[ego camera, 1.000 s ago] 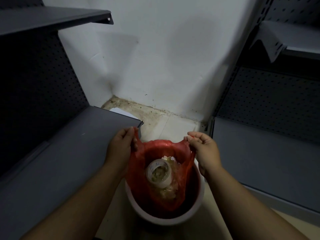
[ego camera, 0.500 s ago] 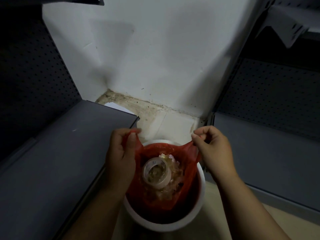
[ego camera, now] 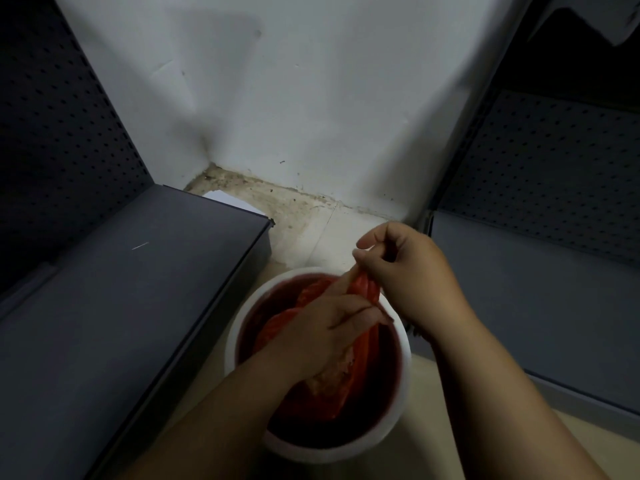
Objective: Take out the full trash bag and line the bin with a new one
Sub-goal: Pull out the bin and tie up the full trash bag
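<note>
**A:** How will that thin red plastic trash bag point(ego camera: 362, 355) handle?

**B:** Soft and limp, I'd judge, and the film looks slick and easy to tear. With rubbish inside, the weight will hang low. It sits down inside the round white plastic bin point(ego camera: 231, 344), which stands on the floor point(ego camera: 311, 237) just beside the grey metal shelf point(ego camera: 121, 306) on the left.

**A:** Where should it be held?

**B:** At the gathered top, where the plastic is bunched into a thicker rope. A pull on a single layer could rip it.

**A:** And the hands?

**B:** The left hand point(ego camera: 325, 327) lies on the bag over the bin's mouth, its fingers stretched along the bunched neck toward the other hand. They touch the plastic, but the blur hides whether they close round it. The right hand point(ego camera: 408, 271) is above the bin's far rim, fingers curled and thumb meeting them, pinching the twisted red end.

**A:** So the bag isn't out yet?

**B:** No, its body is in the bin and only the neck is drawn up.
</note>
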